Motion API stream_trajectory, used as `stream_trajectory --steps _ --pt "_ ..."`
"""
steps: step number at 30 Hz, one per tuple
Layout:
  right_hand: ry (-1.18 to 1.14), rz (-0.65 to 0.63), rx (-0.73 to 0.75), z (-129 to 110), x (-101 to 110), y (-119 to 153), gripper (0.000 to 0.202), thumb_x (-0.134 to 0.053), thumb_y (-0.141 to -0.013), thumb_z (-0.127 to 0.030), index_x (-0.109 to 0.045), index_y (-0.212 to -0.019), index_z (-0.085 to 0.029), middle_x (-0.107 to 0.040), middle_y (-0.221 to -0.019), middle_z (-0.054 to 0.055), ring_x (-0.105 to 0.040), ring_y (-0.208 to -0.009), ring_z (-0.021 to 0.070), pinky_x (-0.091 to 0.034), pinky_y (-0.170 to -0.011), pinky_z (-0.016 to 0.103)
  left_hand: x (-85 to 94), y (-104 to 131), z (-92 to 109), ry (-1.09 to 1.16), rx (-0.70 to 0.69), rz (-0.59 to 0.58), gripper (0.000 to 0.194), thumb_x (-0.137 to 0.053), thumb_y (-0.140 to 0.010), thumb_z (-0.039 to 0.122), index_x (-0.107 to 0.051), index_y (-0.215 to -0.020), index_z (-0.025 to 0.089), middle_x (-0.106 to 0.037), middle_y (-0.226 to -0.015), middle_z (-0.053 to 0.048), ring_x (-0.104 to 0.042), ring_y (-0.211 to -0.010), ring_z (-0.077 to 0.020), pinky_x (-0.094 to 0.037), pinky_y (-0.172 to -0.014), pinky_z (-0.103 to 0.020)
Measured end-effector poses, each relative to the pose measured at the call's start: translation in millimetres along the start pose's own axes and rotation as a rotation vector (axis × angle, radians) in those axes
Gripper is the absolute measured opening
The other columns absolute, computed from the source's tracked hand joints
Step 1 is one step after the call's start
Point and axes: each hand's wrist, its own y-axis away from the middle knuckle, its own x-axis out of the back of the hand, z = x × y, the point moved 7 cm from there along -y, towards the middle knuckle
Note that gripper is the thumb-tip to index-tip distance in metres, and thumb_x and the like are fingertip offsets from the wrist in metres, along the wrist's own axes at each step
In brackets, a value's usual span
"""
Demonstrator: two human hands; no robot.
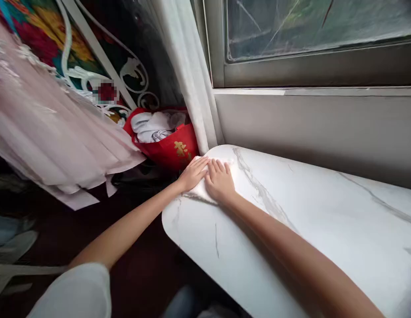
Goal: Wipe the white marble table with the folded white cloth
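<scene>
A folded white cloth (201,191) lies flat on the marble-patterned tabletop (311,203), close to its rounded far-left corner. My left hand (194,173) rests palm down on the cloth's left part, fingers stretched toward the window side. Beside it, my right hand (220,180) presses on the cloth with its fingers spread. Both hands lie on top of the cloth rather than gripping round it. The parts of the cloth under the palms are hidden.
A red bag (169,148) stuffed with pale fabric stands just beyond the table corner. A white curtain (188,66) hangs behind it, and a pink tulle dress (59,128) at left. The wall (308,128) and window frame (318,70) border the table's far side.
</scene>
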Motion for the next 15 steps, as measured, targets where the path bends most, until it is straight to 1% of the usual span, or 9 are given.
stream_trajectory --steps 3,5,8,11,13,15 --pt "0.054 -0.013 -0.052 36 6 -28 0.053 -0.027 -0.093 -0.027 -0.034 -0.140 -0.005 -0.035 -0.147 0.013 -0.026 -0.136 0.0243 -0.011 -0.112 0.043 -10.5 -51 -2 0.017 0.031 -0.008 0.047 -0.031 -0.093 0.026 -0.039 -0.137 0.012 -0.037 -0.146 -0.008 -0.027 -0.136 -0.0146 -0.013 -0.114 -0.035" --pt "0.084 -0.014 -0.097 58 9 -43 0.053 -0.027 -0.093 -0.027 -0.034 -0.141 -0.005 -0.035 -0.147 0.013 -0.026 -0.136 0.0241 -0.012 -0.112 0.043 -17.0 -83 -2 0.034 0.028 -0.016 0.047 -0.033 -0.092 0.025 -0.039 -0.137 0.013 -0.037 -0.145 -0.008 -0.027 -0.136 -0.0147 -0.013 -0.113 -0.035" --pt "0.115 0.003 -0.172 85 13 -58 0.054 -0.026 -0.093 -0.027 -0.033 -0.141 -0.004 -0.033 -0.147 0.014 -0.025 -0.136 0.0237 -0.011 -0.112 0.042 -25.5 -123 0 0.060 -0.005 -0.037 0.047 -0.035 -0.092 0.025 -0.040 -0.136 0.013 -0.037 -0.145 -0.007 -0.028 -0.136 -0.0154 -0.014 -0.113 -0.035" --pt "0.139 0.030 -0.232 100 15 -63 0.054 -0.026 -0.092 -0.026 -0.033 -0.141 -0.005 -0.033 -0.148 0.014 -0.025 -0.136 0.0230 -0.011 -0.112 0.042 -31.4 -146 1 0.073 -0.023 -0.070 0.046 -0.036 -0.091 0.025 -0.041 -0.136 0.014 -0.038 -0.145 -0.007 -0.029 -0.135 -0.0161 -0.015 -0.113 -0.036" --pt "0.154 0.045 -0.244 102 16 -63 0.054 -0.026 -0.091 -0.026 -0.034 -0.140 -0.005 -0.033 -0.147 0.014 -0.026 -0.136 0.0231 -0.011 -0.111 0.042 -32.6 -150 2 0.073 -0.026 -0.077 0.046 -0.036 -0.091 0.025 -0.041 -0.136 0.013 -0.039 -0.145 -0.007 -0.030 -0.135 -0.0161 -0.015 -0.113 -0.036" --pt "0.165 0.056 -0.239 101 16 -62 0.054 -0.026 -0.091 -0.027 -0.035 -0.140 -0.005 -0.033 -0.147 0.014 -0.026 -0.136 0.0235 -0.011 -0.111 0.042 -32.0 -149 3 0.071 -0.028 -0.067 0.046 -0.036 -0.092 0.025 -0.041 -0.136 0.014 -0.038 -0.145 -0.006 -0.028 -0.135 -0.0156 -0.015 -0.113 -0.036"
